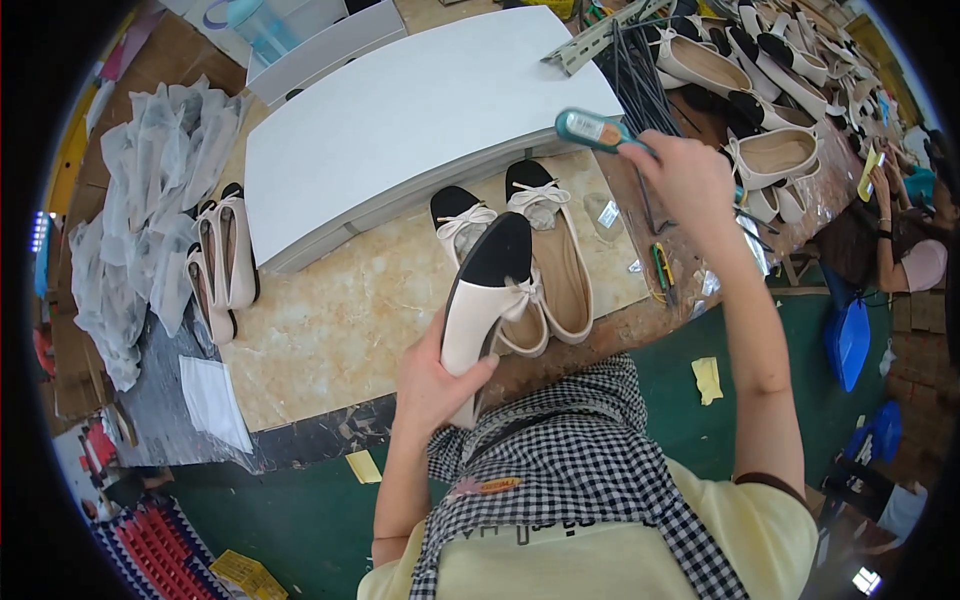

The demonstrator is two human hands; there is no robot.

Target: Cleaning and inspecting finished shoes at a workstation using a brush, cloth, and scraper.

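My left hand is closed around a cream ballet flat with a black toe cap and a bow, toe pointing up and away from me. Raised over the table's right part, my right hand grips a teal hand tool with a rounded oval end and a label; it looks like a brush, but no bristles show. The tool is apart from the held shoe. Just behind that shoe, a matching pair stands on the table: a right flat and a left flat, partly covered by the held one.
A white shelf stands across the table. To its left lie several flats and crumpled translucent bags. Many shoes are piled at the right, beyond cutters and black strips. Another person's hand shows far right.
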